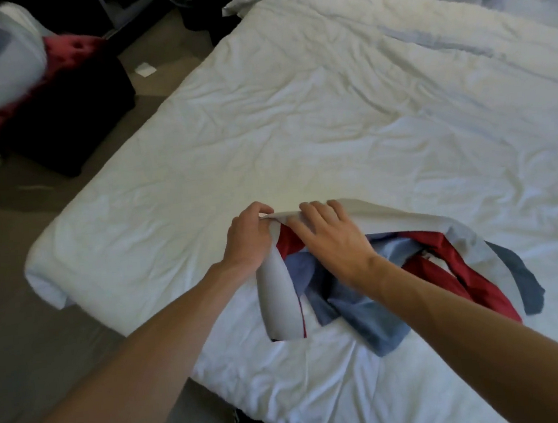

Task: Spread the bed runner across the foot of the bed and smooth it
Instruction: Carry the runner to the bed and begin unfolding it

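While the hem of the bunched red, blue and grey cloth bed runner point(355, 309) is pinched by the left hand point(248, 240) and clasped by the right hand point(333, 236), it should be drawn taut outward.

Both my arms reach out in front of me, bare and almost straight. My left grip point(248, 240) is curled, and its thumb and fingers pinch the edge of the bed runner point(358, 309). My right grip point(333, 236) sits just beside it, back facing up. Its fingers are spread, and the tips bend over the same edge.
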The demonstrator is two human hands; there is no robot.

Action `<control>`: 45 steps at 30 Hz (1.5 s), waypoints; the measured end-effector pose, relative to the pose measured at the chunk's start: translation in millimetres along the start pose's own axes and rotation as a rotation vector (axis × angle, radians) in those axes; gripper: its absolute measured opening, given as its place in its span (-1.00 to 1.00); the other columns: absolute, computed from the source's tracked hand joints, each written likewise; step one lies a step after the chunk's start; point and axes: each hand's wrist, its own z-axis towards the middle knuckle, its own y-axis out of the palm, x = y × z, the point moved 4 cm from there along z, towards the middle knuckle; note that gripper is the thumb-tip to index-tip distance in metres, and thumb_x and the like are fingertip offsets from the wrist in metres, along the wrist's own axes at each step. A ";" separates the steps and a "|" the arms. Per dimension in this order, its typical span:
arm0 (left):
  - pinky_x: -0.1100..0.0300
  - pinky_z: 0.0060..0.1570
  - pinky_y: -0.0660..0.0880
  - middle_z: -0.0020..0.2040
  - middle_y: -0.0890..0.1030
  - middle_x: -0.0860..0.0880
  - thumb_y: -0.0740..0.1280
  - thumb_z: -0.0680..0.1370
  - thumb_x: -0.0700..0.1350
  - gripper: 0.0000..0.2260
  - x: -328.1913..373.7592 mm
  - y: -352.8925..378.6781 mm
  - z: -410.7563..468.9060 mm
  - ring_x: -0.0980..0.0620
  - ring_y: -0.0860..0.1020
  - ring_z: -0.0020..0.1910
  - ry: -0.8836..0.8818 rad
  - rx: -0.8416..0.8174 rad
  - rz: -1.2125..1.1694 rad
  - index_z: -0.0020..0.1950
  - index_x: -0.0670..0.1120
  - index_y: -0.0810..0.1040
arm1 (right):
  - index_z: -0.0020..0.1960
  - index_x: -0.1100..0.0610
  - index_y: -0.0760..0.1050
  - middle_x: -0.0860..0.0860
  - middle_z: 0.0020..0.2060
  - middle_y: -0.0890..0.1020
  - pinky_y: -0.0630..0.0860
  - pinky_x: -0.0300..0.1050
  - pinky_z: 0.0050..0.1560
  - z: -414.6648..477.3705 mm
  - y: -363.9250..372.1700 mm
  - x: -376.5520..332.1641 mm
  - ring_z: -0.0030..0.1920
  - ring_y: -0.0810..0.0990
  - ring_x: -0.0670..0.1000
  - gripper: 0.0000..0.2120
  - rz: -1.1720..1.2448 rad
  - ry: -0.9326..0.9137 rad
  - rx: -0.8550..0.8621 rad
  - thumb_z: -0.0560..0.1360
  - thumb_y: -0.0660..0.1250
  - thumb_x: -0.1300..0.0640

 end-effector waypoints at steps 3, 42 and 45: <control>0.15 -0.13 0.47 -0.03 0.60 -0.02 0.18 0.55 -0.20 -0.82 -12.5 -29.7 8.2 -0.01 0.56 -0.06 0.012 -0.035 -0.006 0.04 0.04 0.48 | 0.32 0.12 0.34 0.13 0.14 0.49 0.32 0.13 0.26 24.8 -8.1 -19.0 0.13 0.47 0.18 -0.64 0.009 -0.045 0.019 0.52 0.16 0.18; 0.05 -0.21 0.46 -0.13 0.62 -0.04 0.16 0.61 -0.13 -0.85 -123.9 -114.9 101.3 -0.15 0.59 -0.17 0.137 0.119 0.379 0.02 -0.09 0.52 | 0.17 0.09 0.42 0.03 -0.05 0.56 0.51 0.03 -0.15 214.4 31.6 -32.7 -0.15 0.58 0.17 -0.78 0.376 0.122 -0.159 0.62 0.09 0.06; 0.10 -0.30 0.38 -0.17 0.61 -0.04 0.15 0.62 -0.08 -0.84 -122.3 -123.7 109.9 -0.16 0.59 -0.22 0.167 0.149 0.406 0.01 -0.09 0.51 | 0.07 0.12 0.43 0.04 -0.11 0.54 0.49 0.04 -0.16 218.8 31.5 -35.9 -0.18 0.56 0.17 -0.80 0.379 0.127 -0.176 0.63 0.07 0.06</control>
